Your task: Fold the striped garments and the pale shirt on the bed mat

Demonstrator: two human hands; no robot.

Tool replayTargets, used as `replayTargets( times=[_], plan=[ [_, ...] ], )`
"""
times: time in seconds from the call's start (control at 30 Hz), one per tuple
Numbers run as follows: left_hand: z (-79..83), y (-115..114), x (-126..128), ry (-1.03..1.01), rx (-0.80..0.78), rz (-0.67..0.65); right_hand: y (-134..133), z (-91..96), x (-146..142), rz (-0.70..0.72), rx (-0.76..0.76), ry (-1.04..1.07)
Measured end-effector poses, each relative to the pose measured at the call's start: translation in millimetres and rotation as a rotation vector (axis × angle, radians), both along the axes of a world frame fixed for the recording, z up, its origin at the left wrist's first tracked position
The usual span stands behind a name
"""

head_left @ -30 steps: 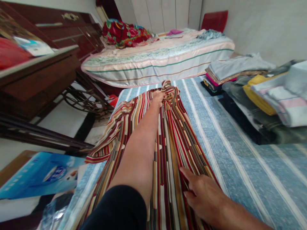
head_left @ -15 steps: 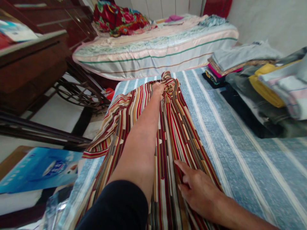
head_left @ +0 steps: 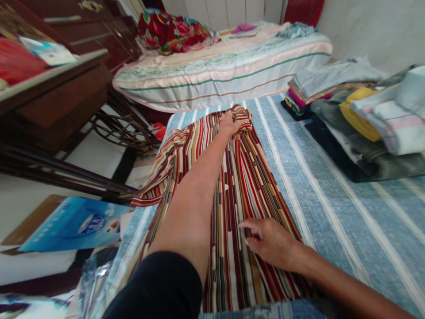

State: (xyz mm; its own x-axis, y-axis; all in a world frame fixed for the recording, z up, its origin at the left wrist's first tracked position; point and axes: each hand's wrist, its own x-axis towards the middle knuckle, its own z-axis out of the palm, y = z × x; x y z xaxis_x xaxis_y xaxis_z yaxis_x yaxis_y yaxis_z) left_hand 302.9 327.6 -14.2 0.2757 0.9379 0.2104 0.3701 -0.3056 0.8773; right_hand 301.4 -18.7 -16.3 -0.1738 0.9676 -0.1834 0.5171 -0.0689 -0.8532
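Garment [head_left: 232, 199] red-tan striped; bedspread [head_left: 323, 201] blue (white stripes).

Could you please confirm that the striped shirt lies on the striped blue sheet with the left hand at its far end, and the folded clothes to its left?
Not quite: the folded clothes lie to the right of the striped shirt, as the head view shows. The shirt does lie on the striped blue sheet, with the left hand at its far end.

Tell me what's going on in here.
A striped garment lies spread on a blue-and-white cover. The person's left hand is at its bunched top end; how firmly it grips is unclear. The right hand, loosely open, is over the garment's lower part. Folded clothes sit in piles to the right.
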Motion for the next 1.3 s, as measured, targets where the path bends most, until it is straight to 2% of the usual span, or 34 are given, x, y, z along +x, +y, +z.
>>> replayTargets(
  times=[0.07, 0.13, 0.23, 0.33, 0.37, 0.43, 0.53, 0.63, 0.8, 1.0, 1.17, 1.3],
  plan=[
    [10.4, -20.9, -9.3, 0.228, 0.112, -0.017, -4.5, 1.1, 2.5, 0.004, 0.030, 0.064],
    [18.9, -46.8, -22.8, 0.390, 0.131, -0.034, -11.4, 0.8, 10.1, -0.033, 0.083, 0.140],
    [25.6, -98.4, -52.8, 0.484, 0.045, -0.066, -26.9, -1.9, 32.9, -0.218, 0.226, 0.160],
    [27.2, -164.8, -91.3, 0.542, -0.067, -0.166, -50.0, -5.3, 62.2, -0.373, 0.415, 0.072],
    [27.3, -188.4, -104.2, 0.561, -0.137, -0.230, -59.5, -6.3, 70.8, -0.383, 0.476, 0.029],
    [27.3, -233.9, -127.4, 0.532, -0.455, -0.400, -80.5, -9.1, 83.4, -0.368, 0.562, -0.066],
    [27.7, -290.0, -149.1, 0.418, -0.764, -0.426, -111.5, -18.4, 88.9, -0.317, 0.602, -0.221],
    [28.7, -326.3, -152.1, 0.287, -0.892, -0.395, -132.0, -33.8, 82.8, -0.244, 0.610, -0.363],
    [22.6, -352.3, -135.3, 0.256, -0.902, -0.286, -136.5, -52.5, 68.2, -0.238, 0.701, -0.482],
    [9.8, -361.9, -122.8, 0.185, -0.820, -0.217, -133.2, -53.1, 65.5, -0.247, 0.726, -0.504],
    [19.6, -359.0, -127.3, 0.022, -0.845, -0.155, -136.3, -54.8, 67.4, -0.240, 0.721, -0.498],
    [26.4, -354.9, -132.8, 0.037, -0.846, -0.148, -136.2, -56.9, 63.3, -0.260, 0.746, -0.497]
  ],
)
